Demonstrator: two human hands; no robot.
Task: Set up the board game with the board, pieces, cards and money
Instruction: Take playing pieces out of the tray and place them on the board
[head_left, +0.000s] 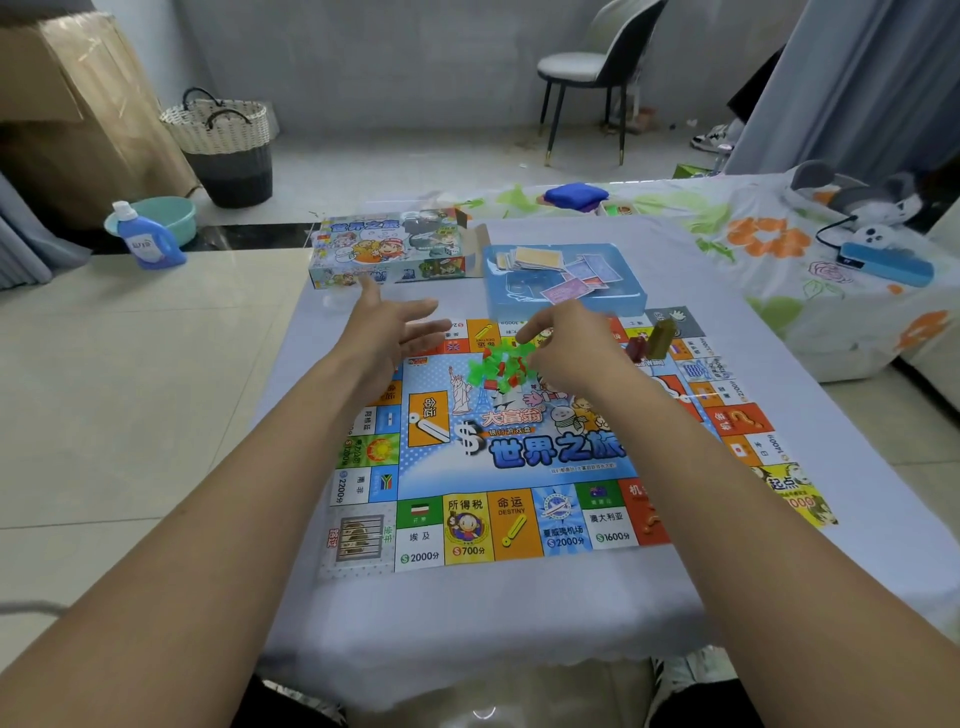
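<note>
The colourful game board (519, 467) lies flat on a table covered with a pale cloth. A heap of small green and red plastic houses (501, 366) sits on the board's far middle. My right hand (566, 343) hovers just right of the heap, fingers curled, fingertips at the green pieces. My left hand (395, 332) is open with spread fingers above the board's far left edge, holding nothing. Dark red and olive tokens (652, 340) stand near the board's far right corner. Beyond the board, a blue tray (566, 280) holds cards and paper money. The game box (389, 249) lies at the far left.
A flowered bedsheet (769, 244) covers the surface at the right, with a blue device (883, 265) on it. On the floor at the left stand a detergent bottle (143, 239), a teal basin (166, 215) and a woven basket (223, 145). A chair (597, 73) stands at the back.
</note>
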